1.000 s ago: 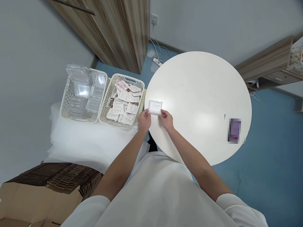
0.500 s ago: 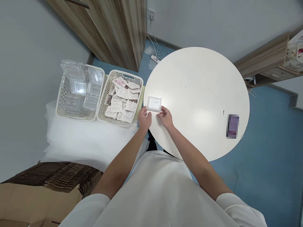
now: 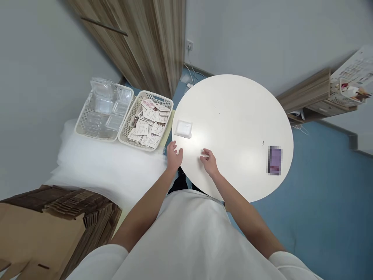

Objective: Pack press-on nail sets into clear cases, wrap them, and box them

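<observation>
Packet (image 3: 183, 129) lies on table (image 3: 239, 116); left hand (image 3: 174, 157) near, right hand (image 3: 210, 162) farther off.

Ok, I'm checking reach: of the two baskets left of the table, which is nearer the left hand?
The basket heaped with printed cards, right beside the round table; the other basket sits farther from the left hand and holds clear plastic boxes.

The table (image 3: 239, 116) is round and white, with a few small dark marks on its top. A white packet (image 3: 183, 129) lies flat near its left edge; a purple thing (image 3: 274, 160), blurred into blocks, lies near its right. On the blue floor (image 3: 317, 194), past the far-left rim, lie cables (image 3: 193, 74). A wooden shelf (image 3: 309, 90) at right bears a basket (image 3: 339, 97).
</observation>
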`<move>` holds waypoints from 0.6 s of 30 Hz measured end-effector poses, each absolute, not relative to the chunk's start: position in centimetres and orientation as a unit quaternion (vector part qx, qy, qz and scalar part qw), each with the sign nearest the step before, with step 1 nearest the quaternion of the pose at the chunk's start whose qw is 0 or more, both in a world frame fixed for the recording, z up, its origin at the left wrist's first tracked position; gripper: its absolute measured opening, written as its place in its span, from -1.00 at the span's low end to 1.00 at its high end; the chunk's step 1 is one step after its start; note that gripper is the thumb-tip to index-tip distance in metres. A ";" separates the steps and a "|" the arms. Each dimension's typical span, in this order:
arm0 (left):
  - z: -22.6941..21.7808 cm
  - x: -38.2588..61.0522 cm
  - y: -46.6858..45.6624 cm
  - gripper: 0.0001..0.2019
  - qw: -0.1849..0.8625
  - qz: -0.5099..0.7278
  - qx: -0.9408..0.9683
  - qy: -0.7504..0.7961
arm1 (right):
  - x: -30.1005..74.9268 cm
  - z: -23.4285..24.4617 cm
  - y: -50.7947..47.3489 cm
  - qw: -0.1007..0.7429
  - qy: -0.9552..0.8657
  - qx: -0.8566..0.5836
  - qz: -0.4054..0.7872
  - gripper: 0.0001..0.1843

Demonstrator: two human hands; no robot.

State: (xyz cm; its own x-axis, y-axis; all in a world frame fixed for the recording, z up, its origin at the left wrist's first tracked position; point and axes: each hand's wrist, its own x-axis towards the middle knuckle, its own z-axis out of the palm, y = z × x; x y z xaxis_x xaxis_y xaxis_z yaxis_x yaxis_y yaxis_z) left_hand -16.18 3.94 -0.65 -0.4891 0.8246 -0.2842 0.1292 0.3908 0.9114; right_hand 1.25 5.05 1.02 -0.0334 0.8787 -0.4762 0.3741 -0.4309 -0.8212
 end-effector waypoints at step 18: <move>4.9 -12.6 -12.5 -0.61 0.426 0.264 0.460 0.733 | 3.3 2.8 -2.3 0.183 -0.557 -0.473 0.658 -0.61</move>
State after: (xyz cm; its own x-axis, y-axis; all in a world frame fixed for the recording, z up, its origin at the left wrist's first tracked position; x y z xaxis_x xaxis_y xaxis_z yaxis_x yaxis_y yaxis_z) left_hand -12.57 -12.51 4.87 -0.2138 0.8996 -0.3808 0.4497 0.4367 0.7791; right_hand 3.30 -2.26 2.77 -0.4853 0.7675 -0.4188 0.2870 -0.3127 -0.9055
